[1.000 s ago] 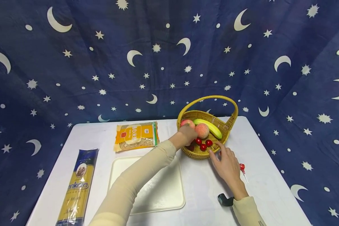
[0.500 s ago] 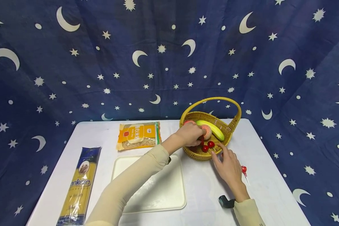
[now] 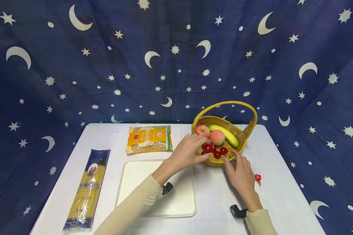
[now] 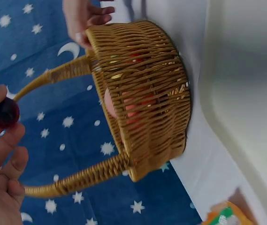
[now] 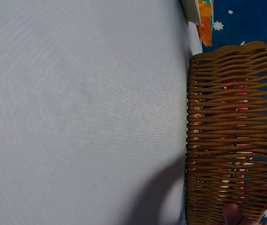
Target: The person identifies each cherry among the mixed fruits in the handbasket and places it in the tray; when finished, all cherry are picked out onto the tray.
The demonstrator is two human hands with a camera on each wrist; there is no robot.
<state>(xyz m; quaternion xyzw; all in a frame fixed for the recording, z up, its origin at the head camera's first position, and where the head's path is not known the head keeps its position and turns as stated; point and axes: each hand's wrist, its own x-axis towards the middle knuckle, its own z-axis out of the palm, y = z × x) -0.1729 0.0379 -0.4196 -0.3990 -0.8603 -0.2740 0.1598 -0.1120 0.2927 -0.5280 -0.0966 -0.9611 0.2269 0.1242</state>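
Near the back right corner of the white table, the wicker basket stands upright, its arched handle raised above it. The person's two hands are apart from each other, at opposite sides of the basket's near rim. From the left wrist I can see the left hand pinching a dark red cherry between thumb and fingers. The right hand lightly grips the rim, its thumb against the outer weave. Inside the basket, a banana lies behind a peach and an apple, with more cherries at the front. Just beside the right hand lies a red lollipop. A cream tray lies under the left forearm, an orange packet behind it, and a long spaghetti pack well off to the left.
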